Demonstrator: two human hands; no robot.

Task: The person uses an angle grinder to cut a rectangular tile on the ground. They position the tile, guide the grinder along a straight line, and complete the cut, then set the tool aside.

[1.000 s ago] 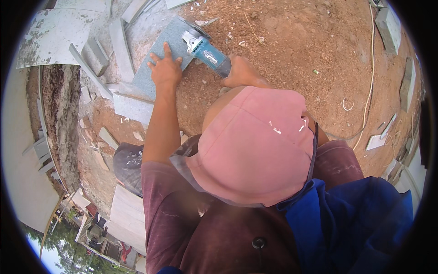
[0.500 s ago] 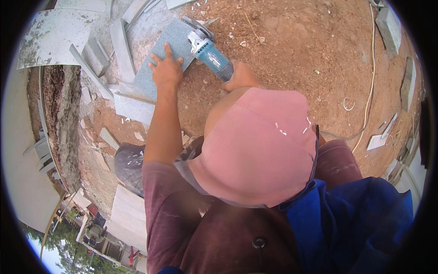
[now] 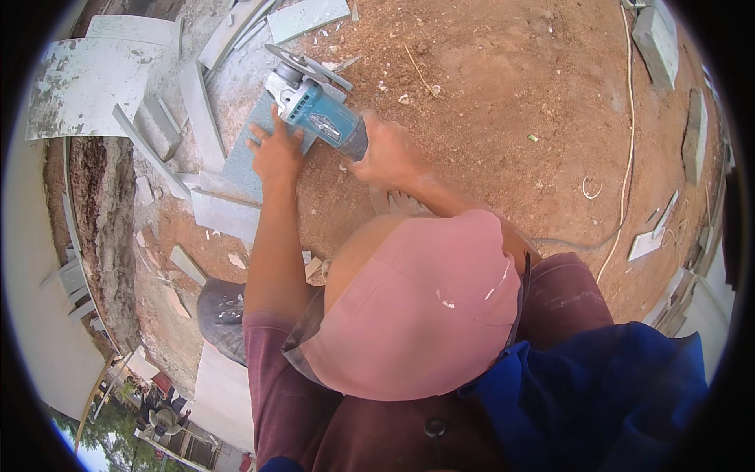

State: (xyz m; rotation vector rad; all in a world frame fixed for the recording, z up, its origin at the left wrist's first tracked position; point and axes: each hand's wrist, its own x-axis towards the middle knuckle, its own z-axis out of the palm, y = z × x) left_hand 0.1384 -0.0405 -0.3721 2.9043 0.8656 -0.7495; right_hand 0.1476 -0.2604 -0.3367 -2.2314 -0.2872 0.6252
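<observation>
Head view looks down past a pink cap brim (image 3: pixel 425 315) onto red-brown bare soil (image 3: pixel 503 94), where the person's right hand (image 3: pixel 389 153) is wrapped shut around the dark rear handle of a teal angle grinder (image 3: pixel 318 118), fingers curled under so that the tool body runs forward and to the left of the grip with its cutting disc (image 3: pixel 303 64) out at the far end, tilted over the far edge of a blue-grey tile slab (image 3: pixel 244 157). Just left of that grip the left hand (image 3: pixel 275 149) lies flat, fingers spread and pressed down on the slab beside the grinder's gear head; it seems placed there as a weight to keep the slab from shifting under the disc, and the handle grip keeps the right hand behind the wheel. That slab is a flat, dusty rectangle, lying on the ground and reaching back toward the person from under both hands, with paler grey offcut strips (image 3: pixel 200 102) scattered further left of the hands. A thin white power cord (image 3: pixel 627 141) trails over the dirt well to the right of the grip
</observation>
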